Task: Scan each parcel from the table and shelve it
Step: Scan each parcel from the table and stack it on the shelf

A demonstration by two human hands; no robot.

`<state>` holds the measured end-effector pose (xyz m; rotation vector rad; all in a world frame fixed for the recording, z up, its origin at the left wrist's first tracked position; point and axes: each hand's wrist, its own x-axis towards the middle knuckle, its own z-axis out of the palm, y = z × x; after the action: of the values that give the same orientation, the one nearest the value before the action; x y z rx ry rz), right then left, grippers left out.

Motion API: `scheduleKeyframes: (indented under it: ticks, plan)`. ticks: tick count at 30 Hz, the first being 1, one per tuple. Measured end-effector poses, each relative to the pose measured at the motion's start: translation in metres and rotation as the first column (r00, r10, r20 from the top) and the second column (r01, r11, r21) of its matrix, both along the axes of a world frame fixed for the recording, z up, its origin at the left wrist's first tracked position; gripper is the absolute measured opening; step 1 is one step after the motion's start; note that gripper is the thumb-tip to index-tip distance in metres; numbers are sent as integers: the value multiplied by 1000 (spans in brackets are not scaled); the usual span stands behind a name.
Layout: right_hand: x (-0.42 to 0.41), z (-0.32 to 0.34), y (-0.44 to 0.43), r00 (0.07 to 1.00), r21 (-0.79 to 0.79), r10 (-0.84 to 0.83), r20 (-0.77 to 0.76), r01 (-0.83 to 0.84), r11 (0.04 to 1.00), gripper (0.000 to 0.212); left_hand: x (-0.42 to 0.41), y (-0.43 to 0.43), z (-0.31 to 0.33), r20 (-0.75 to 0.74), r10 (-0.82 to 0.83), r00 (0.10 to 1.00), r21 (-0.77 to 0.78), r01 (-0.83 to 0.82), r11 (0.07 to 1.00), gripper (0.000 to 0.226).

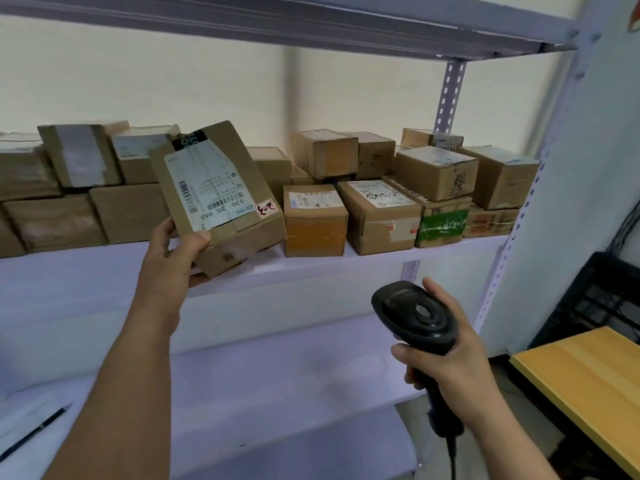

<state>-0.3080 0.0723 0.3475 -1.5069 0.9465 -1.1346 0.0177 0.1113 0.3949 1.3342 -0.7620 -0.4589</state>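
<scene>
Our left hand [173, 252] grips the parcel [221, 188] by its near corner at ten o'clock, tilted at the shelf [346, 268] edge (right hand [450, 362] wrapped round the scanner [415, 317] at five), so we fear that thin hold may let it slip off.

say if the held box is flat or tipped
Tipped: the left hand grips the box at its lower end, its labelled face slanting against the level shelf.

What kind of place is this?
Probably a parcel depot or stockroom: a metal shelf stacked with labelled boxes, a scanner in the right hand, and a labelled parcel in the left hand.
</scene>
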Motion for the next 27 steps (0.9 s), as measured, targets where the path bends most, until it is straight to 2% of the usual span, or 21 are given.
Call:
scheduleKeyframes:
  ticks: [7, 10, 14, 15, 18, 19, 21, 23, 27]
  plan:
    - [8, 2, -2, 1000, -2, 23, -9, -23, 1000, 90, 18, -8, 2, 56, -1, 998, 246, -13, 969, 49]
    - [10, 0, -3, 999, 2, 40, 7, -40, 999, 89, 17, -12, 10, 140, 17, 990, 312, -60, 948, 54]
    - [8, -2, -4, 999, 1, 33, 13, -33, 999, 91, 14, -12, 15, 143, -52, 988, 394, -8, 919, 33]
    - [8, -2, -5, 999, -1, 30, 11, -30, 1000, 91, 12, -12, 15, 154, -44, 987, 401, -22, 916, 37]
    - [8, -2, -5, 1000, -5, 30, -2, -30, 1000, 89, 9, -15, 12, 246, 19, 969, 378, -114, 919, 83]
    - [8, -3, -5, 1000, -5, 29, 0, -29, 1000, 90, 8, -16, 11, 254, -8, 967, 371, -90, 924, 88]
    - [7, -3, -5, 1000, -5, 21, 1, -21, 1000, 91, 5, -17, 8, 253, -125, 959, 375, 23, 927, 86]
    - [5, -4, -6, 1000, -8, 16, 6, -16, 1000, 93, 2, -20, 4, 246, -221, 944, 367, 121, 922, 96]
    - [4, -5, -6, 1000, -14, 5, 13, -4, 1000, 93, -5, -32, -2, 340, -127, 932, 338, 5, 941, 96]
